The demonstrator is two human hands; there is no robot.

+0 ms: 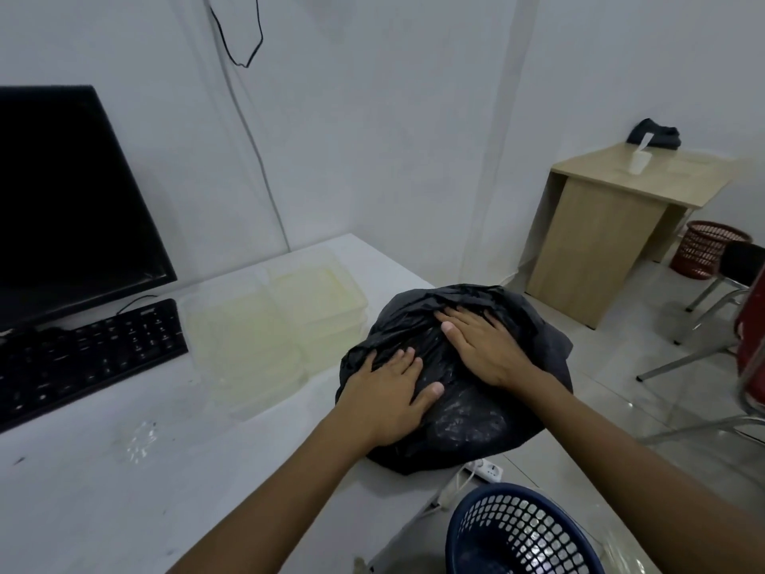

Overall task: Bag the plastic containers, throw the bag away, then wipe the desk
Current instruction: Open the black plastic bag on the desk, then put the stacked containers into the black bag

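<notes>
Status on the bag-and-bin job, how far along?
Early. Done: nothing clearly finished. In hand: the left hand and right hand press flat on the black bag at the desk corner. Left: clear plastic containers still sit beside the keyboard; bag not yet in the blue basket; desk unwiped.

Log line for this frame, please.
left hand flat on black bag | right hand flat on bag | containers on desk
</notes>
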